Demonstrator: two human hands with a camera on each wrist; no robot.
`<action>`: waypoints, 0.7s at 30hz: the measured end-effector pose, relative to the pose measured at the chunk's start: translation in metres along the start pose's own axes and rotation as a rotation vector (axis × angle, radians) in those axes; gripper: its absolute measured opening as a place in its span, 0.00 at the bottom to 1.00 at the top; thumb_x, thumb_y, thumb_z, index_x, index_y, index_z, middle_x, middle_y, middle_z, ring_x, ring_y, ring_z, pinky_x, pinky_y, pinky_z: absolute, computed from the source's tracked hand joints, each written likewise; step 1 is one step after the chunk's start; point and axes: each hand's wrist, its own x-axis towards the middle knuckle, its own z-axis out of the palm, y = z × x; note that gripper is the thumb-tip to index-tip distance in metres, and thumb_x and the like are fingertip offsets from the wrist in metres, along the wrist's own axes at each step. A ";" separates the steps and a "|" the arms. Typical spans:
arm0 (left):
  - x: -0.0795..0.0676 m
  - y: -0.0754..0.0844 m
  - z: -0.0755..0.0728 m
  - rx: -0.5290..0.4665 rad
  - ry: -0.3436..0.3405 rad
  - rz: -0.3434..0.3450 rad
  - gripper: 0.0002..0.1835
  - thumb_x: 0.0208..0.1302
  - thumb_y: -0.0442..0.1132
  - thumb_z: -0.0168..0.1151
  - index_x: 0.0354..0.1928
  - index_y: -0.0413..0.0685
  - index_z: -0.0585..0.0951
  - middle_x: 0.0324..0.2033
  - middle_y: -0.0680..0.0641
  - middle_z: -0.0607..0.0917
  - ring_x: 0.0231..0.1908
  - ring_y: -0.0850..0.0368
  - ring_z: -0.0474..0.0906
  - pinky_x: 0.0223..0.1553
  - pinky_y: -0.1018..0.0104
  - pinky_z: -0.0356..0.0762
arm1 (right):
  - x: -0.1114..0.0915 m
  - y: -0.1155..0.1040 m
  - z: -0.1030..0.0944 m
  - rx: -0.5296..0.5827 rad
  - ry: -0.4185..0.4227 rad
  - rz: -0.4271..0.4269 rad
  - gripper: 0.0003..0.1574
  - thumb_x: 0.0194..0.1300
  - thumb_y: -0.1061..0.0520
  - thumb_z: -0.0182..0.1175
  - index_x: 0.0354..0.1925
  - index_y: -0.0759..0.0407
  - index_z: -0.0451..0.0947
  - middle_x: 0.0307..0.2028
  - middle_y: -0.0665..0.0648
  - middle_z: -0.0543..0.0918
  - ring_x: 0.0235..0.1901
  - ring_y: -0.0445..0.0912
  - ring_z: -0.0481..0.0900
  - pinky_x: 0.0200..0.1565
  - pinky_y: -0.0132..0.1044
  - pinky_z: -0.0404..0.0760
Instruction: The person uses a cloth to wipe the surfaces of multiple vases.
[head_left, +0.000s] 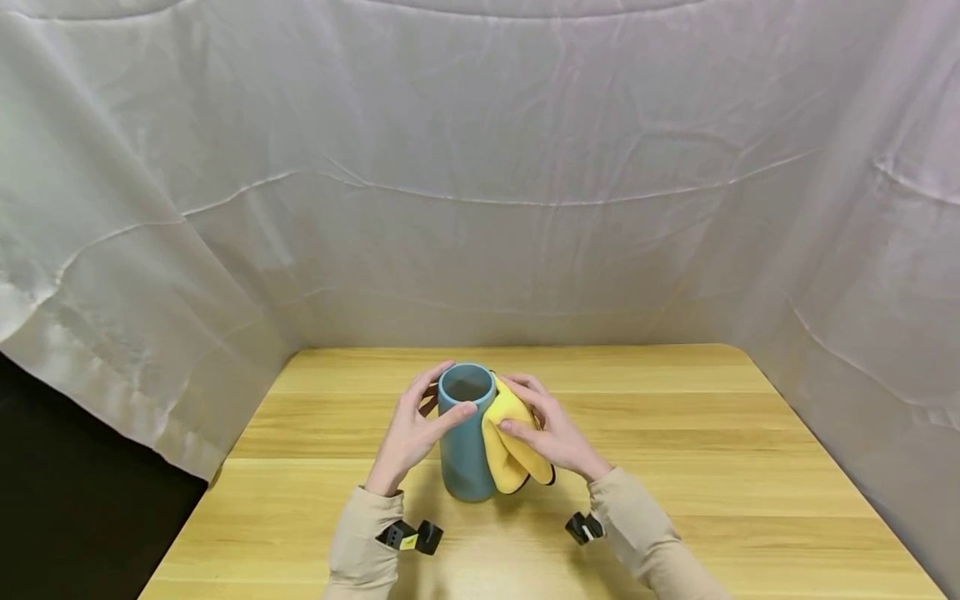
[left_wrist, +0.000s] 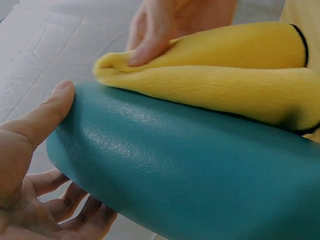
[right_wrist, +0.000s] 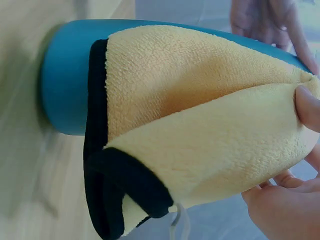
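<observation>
A tall blue-teal vase (head_left: 463, 458) with a wide round mouth stands upright on the table. My left hand (head_left: 415, 425) holds it near the rim, thumb on the near side and fingers round the far left; in the left wrist view the thumb and fingers curve about its upper end. My right hand (head_left: 551, 425) grips a folded yellow cloth (head_left: 506, 454) and keeps it along the right side of the vase. Black edging trims the cloth (right_wrist: 200, 130), which hangs in folds below the right thumb in the right wrist view.
The light wooden table (head_left: 712, 475) reaches out on both sides of the vase. A pale grey curtain (head_left: 510, 250) hangs behind it and along the sides. At the lower left lies a black area (head_left: 75, 492) beyond the table edge.
</observation>
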 end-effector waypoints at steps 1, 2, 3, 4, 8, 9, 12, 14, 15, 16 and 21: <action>0.000 0.001 0.000 0.002 0.001 0.001 0.35 0.60 0.42 0.73 0.70 0.54 0.72 0.67 0.44 0.74 0.64 0.44 0.73 0.72 0.41 0.66 | 0.002 -0.002 -0.001 0.005 0.004 -0.003 0.36 0.67 0.63 0.64 0.71 0.65 0.67 0.66 0.66 0.69 0.58 0.43 0.72 0.56 0.30 0.76; 0.000 0.001 0.000 0.007 0.000 0.004 0.35 0.60 0.42 0.73 0.70 0.54 0.72 0.67 0.44 0.74 0.63 0.44 0.73 0.72 0.41 0.66 | 0.003 -0.004 -0.001 0.011 0.006 -0.003 0.36 0.67 0.63 0.64 0.71 0.65 0.67 0.66 0.66 0.69 0.57 0.42 0.72 0.55 0.29 0.76; 0.000 0.001 0.000 0.008 0.001 0.003 0.35 0.60 0.42 0.73 0.70 0.54 0.72 0.67 0.44 0.75 0.63 0.44 0.73 0.72 0.41 0.66 | 0.004 -0.006 -0.002 0.016 0.008 -0.006 0.36 0.67 0.63 0.65 0.71 0.65 0.67 0.66 0.66 0.69 0.57 0.41 0.73 0.55 0.29 0.76; 0.000 0.001 0.000 0.006 0.001 0.003 0.35 0.60 0.42 0.73 0.70 0.54 0.72 0.66 0.44 0.75 0.63 0.44 0.73 0.72 0.41 0.66 | 0.004 -0.007 -0.002 0.020 0.009 -0.007 0.36 0.67 0.63 0.65 0.71 0.65 0.67 0.66 0.66 0.69 0.56 0.41 0.73 0.55 0.29 0.76; 0.000 0.001 0.000 0.007 -0.001 0.000 0.35 0.60 0.42 0.73 0.70 0.53 0.72 0.66 0.45 0.75 0.63 0.44 0.72 0.72 0.41 0.66 | 0.004 -0.004 -0.002 0.049 0.010 0.006 0.37 0.67 0.63 0.65 0.71 0.64 0.67 0.66 0.66 0.69 0.58 0.39 0.73 0.57 0.28 0.76; 0.000 0.002 0.000 0.004 0.000 -0.004 0.35 0.60 0.42 0.73 0.70 0.53 0.72 0.66 0.45 0.75 0.63 0.44 0.72 0.72 0.41 0.66 | 0.003 -0.003 -0.002 0.058 0.011 0.011 0.37 0.66 0.63 0.65 0.71 0.64 0.67 0.66 0.66 0.69 0.59 0.39 0.74 0.57 0.27 0.76; 0.000 0.002 0.000 0.006 -0.001 -0.001 0.35 0.61 0.42 0.73 0.70 0.52 0.72 0.66 0.45 0.75 0.63 0.44 0.72 0.72 0.41 0.66 | -0.001 0.005 0.000 0.072 0.018 0.039 0.38 0.65 0.63 0.66 0.71 0.63 0.67 0.65 0.66 0.70 0.60 0.45 0.74 0.58 0.29 0.77; -0.001 0.001 0.000 0.005 0.000 -0.001 0.35 0.61 0.42 0.73 0.70 0.53 0.72 0.65 0.44 0.75 0.63 0.44 0.72 0.72 0.41 0.66 | -0.005 0.011 0.001 0.061 0.022 0.071 0.39 0.65 0.62 0.67 0.71 0.61 0.68 0.64 0.66 0.71 0.60 0.49 0.75 0.58 0.33 0.77; -0.001 0.001 0.000 0.005 -0.002 0.000 0.35 0.61 0.41 0.73 0.70 0.53 0.72 0.65 0.44 0.75 0.63 0.44 0.72 0.72 0.41 0.66 | -0.007 0.014 0.002 0.053 0.023 0.086 0.39 0.64 0.62 0.68 0.71 0.60 0.68 0.64 0.66 0.72 0.60 0.51 0.74 0.58 0.34 0.77; -0.001 0.001 0.000 0.003 -0.003 0.001 0.35 0.61 0.41 0.73 0.70 0.53 0.72 0.65 0.44 0.75 0.63 0.44 0.72 0.72 0.41 0.65 | -0.009 0.018 0.003 0.037 0.025 0.099 0.39 0.64 0.61 0.68 0.71 0.59 0.69 0.64 0.66 0.73 0.60 0.53 0.74 0.59 0.36 0.77; -0.001 0.001 0.000 -0.004 -0.005 0.001 0.35 0.61 0.41 0.72 0.70 0.55 0.72 0.66 0.43 0.74 0.64 0.43 0.71 0.73 0.40 0.64 | -0.017 0.031 0.007 0.001 0.018 0.141 0.40 0.64 0.58 0.69 0.72 0.56 0.68 0.61 0.66 0.75 0.56 0.50 0.73 0.57 0.40 0.80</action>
